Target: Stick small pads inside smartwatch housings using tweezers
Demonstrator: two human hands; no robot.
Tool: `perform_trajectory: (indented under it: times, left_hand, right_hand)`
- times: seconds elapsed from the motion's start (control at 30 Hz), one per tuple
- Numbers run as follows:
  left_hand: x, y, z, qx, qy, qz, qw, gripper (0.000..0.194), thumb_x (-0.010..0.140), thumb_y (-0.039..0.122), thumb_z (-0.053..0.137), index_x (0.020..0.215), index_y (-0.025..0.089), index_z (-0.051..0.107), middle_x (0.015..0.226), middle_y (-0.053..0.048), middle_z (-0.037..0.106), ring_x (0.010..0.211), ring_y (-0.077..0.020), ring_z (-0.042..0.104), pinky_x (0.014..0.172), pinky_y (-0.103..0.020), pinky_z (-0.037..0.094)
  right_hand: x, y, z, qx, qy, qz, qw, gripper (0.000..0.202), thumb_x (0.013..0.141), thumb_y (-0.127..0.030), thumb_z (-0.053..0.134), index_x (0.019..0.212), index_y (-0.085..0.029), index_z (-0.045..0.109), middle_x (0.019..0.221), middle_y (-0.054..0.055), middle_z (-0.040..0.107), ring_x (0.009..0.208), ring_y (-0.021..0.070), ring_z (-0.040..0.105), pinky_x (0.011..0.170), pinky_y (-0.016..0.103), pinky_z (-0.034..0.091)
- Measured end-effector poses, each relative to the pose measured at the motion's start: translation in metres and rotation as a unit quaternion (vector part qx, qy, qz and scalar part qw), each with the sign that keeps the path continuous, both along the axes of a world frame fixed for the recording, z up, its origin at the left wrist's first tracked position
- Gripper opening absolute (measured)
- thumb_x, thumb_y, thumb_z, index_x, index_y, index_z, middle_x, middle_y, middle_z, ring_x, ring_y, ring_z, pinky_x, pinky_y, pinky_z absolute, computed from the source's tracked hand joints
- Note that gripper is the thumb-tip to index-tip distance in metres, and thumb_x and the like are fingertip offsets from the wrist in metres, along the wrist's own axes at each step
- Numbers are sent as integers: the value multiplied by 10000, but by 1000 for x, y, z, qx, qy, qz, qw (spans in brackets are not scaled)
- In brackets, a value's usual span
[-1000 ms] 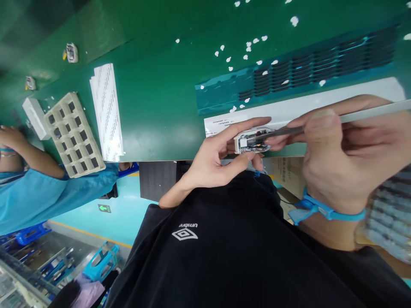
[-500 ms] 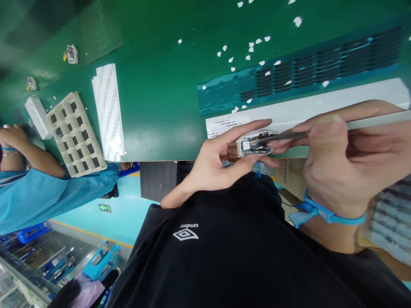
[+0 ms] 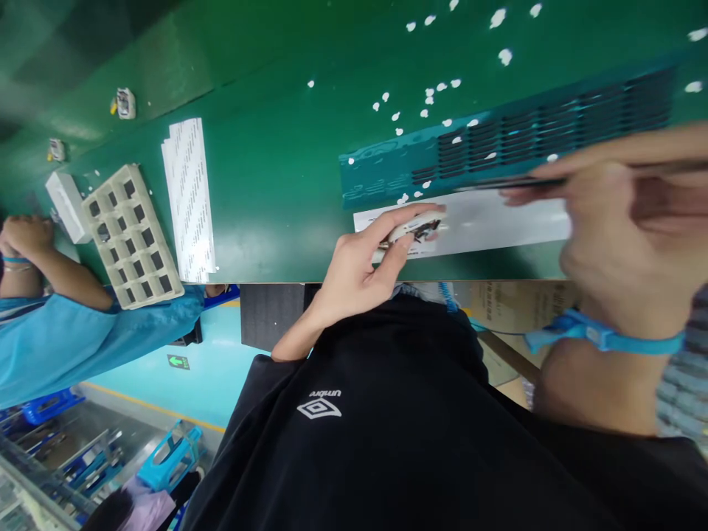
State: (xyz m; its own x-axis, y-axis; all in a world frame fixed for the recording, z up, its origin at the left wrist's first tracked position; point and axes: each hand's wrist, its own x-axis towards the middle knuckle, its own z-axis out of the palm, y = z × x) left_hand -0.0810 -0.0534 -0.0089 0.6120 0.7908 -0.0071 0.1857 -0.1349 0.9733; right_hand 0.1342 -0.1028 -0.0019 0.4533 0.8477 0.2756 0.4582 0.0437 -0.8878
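Observation:
My left hand (image 3: 359, 276) grips a small white device (image 3: 419, 227) with its inner parts showing, tilted over a white paper strip (image 3: 498, 221) at the table's front edge. My right hand (image 3: 613, 221), blurred, holds thin dark tweezers (image 3: 514, 182), whose tips point left, apart from the device. Behind the paper strip lies a blue film sheet (image 3: 387, 166) with rows of dark strips (image 3: 520, 133).
White dots (image 3: 429, 96) are scattered on the green table (image 3: 265, 184). Further left are stacked label sheets (image 3: 188, 199), a beige compartment tray (image 3: 158, 254), a white box (image 3: 69, 206) and two small devices. A person's arm in a blue sleeve (image 3: 110, 339) rests at far left.
My right hand has drawn the tweezers away from the device, to the right. The device in my left hand has moved slightly left and tipped over, uncovering more of the paper strip.

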Motion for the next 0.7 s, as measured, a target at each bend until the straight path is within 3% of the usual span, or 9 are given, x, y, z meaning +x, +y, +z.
perform_trajectory:
  times: [0.1,0.17,0.37,0.57,0.7]
  left_hand:
    - [5,18,-19,148,51,-15,988,364,1128,374,416,1312,244,702,1392,-111,791,1372,-245,701,1176,-450,551]
    - [10,26,-29,193,94,-22,977,338,1126,349,397,1282,234,675,1411,-130,784,1367,-244,692,1164,-455,539]
    - [18,29,-36,233,184,-43,954,306,1121,263,368,1257,225,639,1513,-131,733,1398,-254,650,1120,-451,521]
    - [25,32,-39,275,244,-54,928,368,1110,146,354,1327,190,649,1429,-124,767,1411,-225,657,1132,-387,497]
    - [24,34,-38,281,246,-48,926,367,1088,108,377,1272,199,682,1462,-115,756,1408,-248,652,1159,-427,488]
  right_hand:
    - [19,23,-8,6,-114,113,987,225,1055,-430,712,1019,-257,851,989,57,837,925,228,805,880,448,604]
    - [28,34,-15,4,-137,153,979,202,1057,-420,711,1002,-280,848,998,35,841,945,212,811,926,433,598]
    - [44,40,-28,-3,-124,193,973,129,1037,-379,744,1030,-314,855,1013,3,842,961,183,804,886,367,598]
    - [46,43,-34,54,-207,234,949,173,1017,-288,768,1145,-368,851,1062,-37,838,882,135,802,766,283,617]
    - [44,50,-31,138,-277,158,938,294,1013,-198,744,1233,-374,825,1038,-41,830,842,148,815,711,284,621]
